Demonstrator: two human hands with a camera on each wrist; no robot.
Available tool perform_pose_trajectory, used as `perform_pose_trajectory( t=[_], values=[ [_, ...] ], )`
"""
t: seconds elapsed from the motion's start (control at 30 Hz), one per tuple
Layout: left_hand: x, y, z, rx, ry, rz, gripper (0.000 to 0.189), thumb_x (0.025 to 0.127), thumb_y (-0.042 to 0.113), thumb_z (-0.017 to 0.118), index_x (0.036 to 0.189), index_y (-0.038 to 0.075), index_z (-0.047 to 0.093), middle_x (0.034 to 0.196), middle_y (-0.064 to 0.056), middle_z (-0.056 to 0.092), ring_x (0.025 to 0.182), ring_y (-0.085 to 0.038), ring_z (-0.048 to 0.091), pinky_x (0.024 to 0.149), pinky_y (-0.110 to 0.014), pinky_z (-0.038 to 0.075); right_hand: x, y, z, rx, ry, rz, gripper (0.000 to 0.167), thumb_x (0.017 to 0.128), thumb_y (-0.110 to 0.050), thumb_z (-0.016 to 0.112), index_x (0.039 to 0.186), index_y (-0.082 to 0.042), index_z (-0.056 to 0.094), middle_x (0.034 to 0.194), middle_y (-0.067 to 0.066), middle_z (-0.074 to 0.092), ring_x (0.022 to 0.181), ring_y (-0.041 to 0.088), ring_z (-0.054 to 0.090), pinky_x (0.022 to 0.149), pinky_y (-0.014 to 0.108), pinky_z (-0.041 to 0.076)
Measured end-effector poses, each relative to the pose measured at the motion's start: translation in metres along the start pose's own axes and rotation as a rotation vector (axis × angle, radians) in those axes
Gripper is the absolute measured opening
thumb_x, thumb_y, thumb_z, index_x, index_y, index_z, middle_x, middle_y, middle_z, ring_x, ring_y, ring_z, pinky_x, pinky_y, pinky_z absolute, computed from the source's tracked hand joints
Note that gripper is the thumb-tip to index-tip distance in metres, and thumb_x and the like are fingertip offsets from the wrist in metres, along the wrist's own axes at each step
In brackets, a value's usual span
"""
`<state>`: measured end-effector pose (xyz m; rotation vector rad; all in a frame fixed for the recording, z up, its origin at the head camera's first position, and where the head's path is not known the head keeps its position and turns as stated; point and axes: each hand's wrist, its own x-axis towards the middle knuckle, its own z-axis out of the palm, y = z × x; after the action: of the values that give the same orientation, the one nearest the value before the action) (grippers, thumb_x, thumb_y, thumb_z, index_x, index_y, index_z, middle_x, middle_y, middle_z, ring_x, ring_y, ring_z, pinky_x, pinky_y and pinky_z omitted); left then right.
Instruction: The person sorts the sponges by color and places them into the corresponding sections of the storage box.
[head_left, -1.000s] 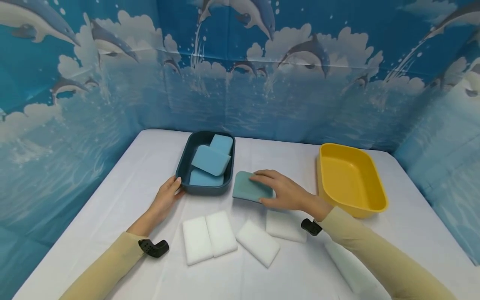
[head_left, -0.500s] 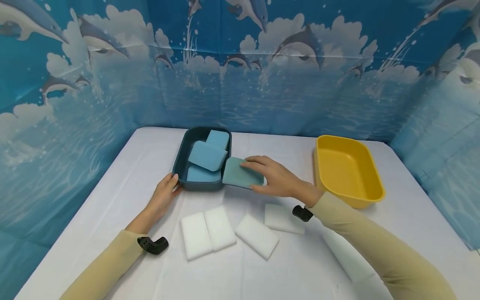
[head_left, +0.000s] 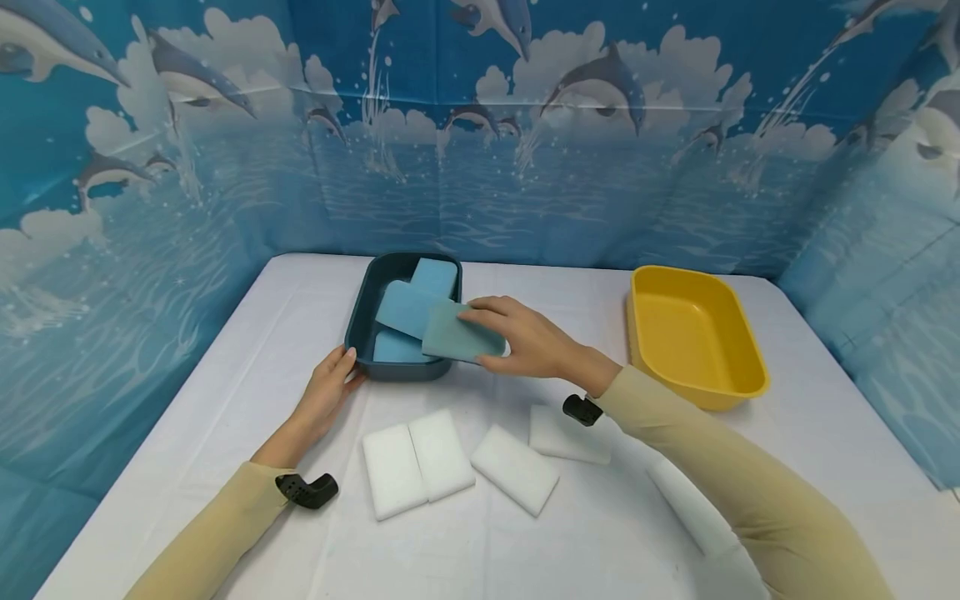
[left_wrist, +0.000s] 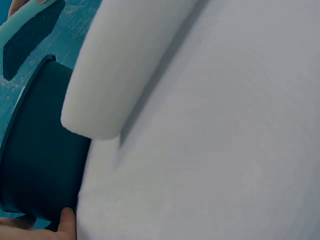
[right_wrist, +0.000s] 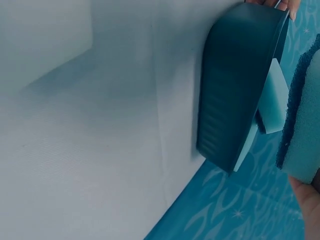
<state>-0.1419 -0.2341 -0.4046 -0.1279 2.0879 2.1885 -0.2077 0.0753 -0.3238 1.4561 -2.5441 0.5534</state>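
Observation:
My right hand (head_left: 528,342) pinches a blue-green sponge (head_left: 453,332) by its right end, thumb below and fingers on top. A dark scouring layer shows on this sponge (right_wrist: 305,115) in the right wrist view. In the head view it overlaps the right side of a dark teal tub (head_left: 405,372). Inside the tub lie several blue sponges (head_left: 405,304), one resting tilted across the others. With thumb and fingers, my left hand (head_left: 326,392) grips the tub's near left corner. Its fingers (left_wrist: 65,222) also show at the tub in the left wrist view.
Several white sponges lie in front of the tub, among them a side-by-side pair (head_left: 418,467) and an angled one (head_left: 516,469). A yellow tub (head_left: 697,342) stands at the right back. Behind the white-covered table (head_left: 187,417) hangs a dolphin-print cloth (head_left: 450,192).
My right hand has carried the blue-green sponge leftward, from the table beside the dark teal tub to over its right side. My left hand keeps its grip on the tub's corner.

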Motion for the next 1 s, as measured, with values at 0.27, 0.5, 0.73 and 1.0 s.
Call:
perform_pose_trajectory(
  t=[0.27,0.5,0.73,1.0],
  values=[
    [0.001,0.000,0.000,0.021,0.000,0.006,0.055,0.104,0.023,0.025,0.150,-0.002,0.005,0.158,-0.016,0.004,0.147,-0.028,0.009,0.118,-0.044,0.023,0.014,-0.002,0.002,-0.007,-0.005,-0.010,0.055,0.084,-0.028,0.067,0.135,-0.015,0.051,0.137,0.009,0.049,0.126,0.024,0.048,0.100,0.036,0.047],
    [-0.001,0.002,0.002,0.008,-0.003,-0.002,0.054,0.104,0.021,0.025,0.149,-0.002,0.006,0.158,-0.017,0.003,0.147,-0.028,0.008,0.119,-0.045,0.021,0.022,-0.003,0.005,0.015,-0.014,0.008,0.057,0.084,-0.029,0.067,0.136,-0.015,0.050,0.140,0.010,0.047,0.128,0.025,0.046,0.102,0.037,0.046],
    [0.001,0.001,0.001,0.003,-0.005,-0.001,0.057,0.104,0.026,0.027,0.150,-0.001,0.006,0.159,-0.015,0.004,0.147,-0.027,0.008,0.119,-0.044,0.022,0.033,-0.005,0.008,-0.001,-0.021,-0.008,0.056,0.085,-0.029,0.067,0.136,-0.014,0.049,0.139,0.012,0.048,0.125,0.027,0.048,0.101,0.038,0.046],
    [-0.001,0.000,0.001,0.012,-0.005,0.002,0.059,0.104,0.028,0.028,0.149,-0.002,0.006,0.158,-0.018,0.005,0.147,-0.029,0.008,0.119,-0.045,0.021,0.046,-0.008,0.016,-0.009,-0.014,-0.031,0.054,0.085,-0.029,0.067,0.135,-0.014,0.051,0.136,0.012,0.050,0.123,0.026,0.049,0.100,0.038,0.047]
  ],
)
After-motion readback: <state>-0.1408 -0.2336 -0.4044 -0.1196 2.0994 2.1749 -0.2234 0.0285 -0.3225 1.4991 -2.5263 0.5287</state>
